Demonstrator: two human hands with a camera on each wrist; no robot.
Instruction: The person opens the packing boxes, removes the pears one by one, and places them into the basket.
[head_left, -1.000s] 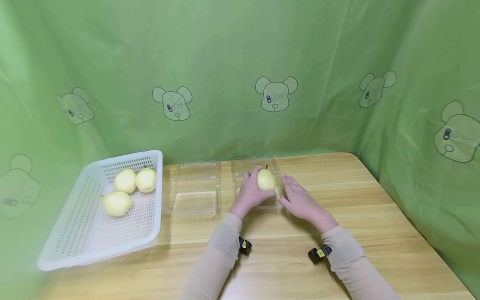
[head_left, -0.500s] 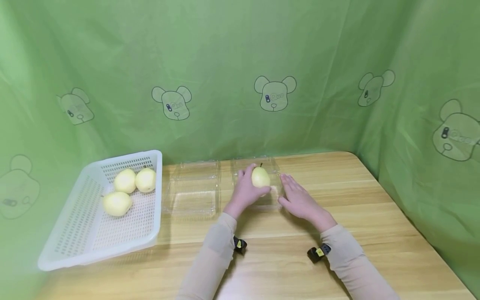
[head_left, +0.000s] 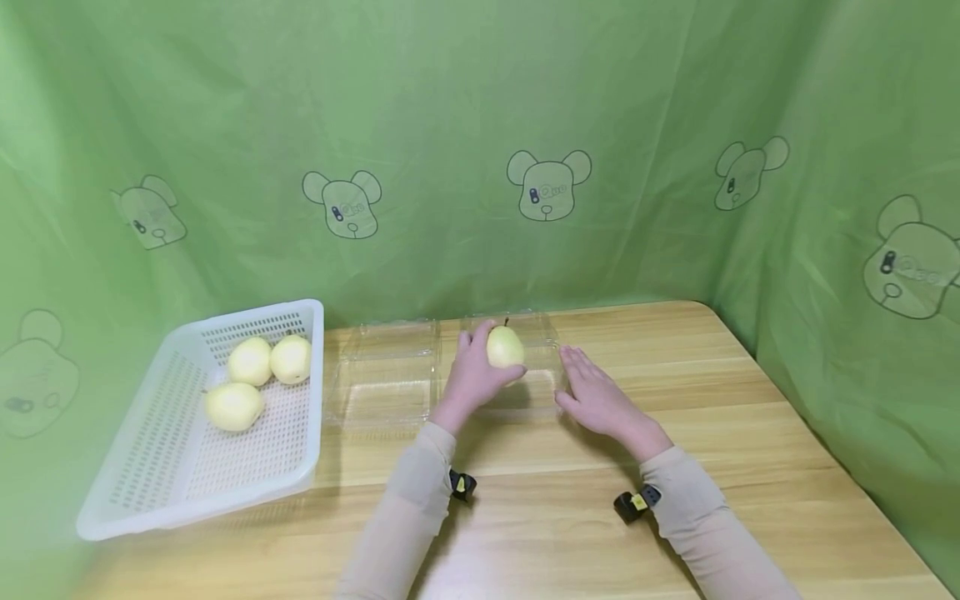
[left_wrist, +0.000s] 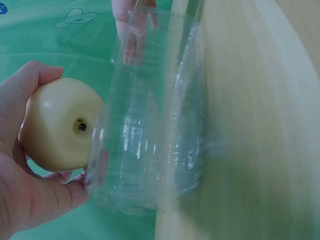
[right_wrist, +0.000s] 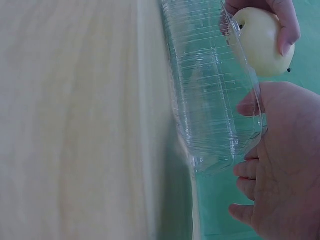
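My left hand (head_left: 474, 373) grips a pale yellow pear (head_left: 506, 347) by its side, stem up. It holds the pear above a clear plastic clamshell box (head_left: 538, 392) whose lid stands folded back. In the left wrist view the pear (left_wrist: 55, 125) is beside the box's rim (left_wrist: 97, 135), between thumb and fingers. My right hand (head_left: 600, 396) touches the box's right side with straight fingers. In the right wrist view its thumb (right_wrist: 250, 104) lies at the box's rim, and the other fingers are outside the corner. The hand's far fingertips are partly hidden there.
A white perforated basket (head_left: 318, 400) on the left holds three pears (head_left: 235, 407). Between it and the box in use stands a second clear box (head_left: 390, 387), lid folded back. A green curtain (head_left: 450, 250) with bear faces surrounds the wooden table (head_left: 750, 467).
My left hand has moved left and slightly away with the pear in its grip, over the box. The right hand has stayed at the box's right side.
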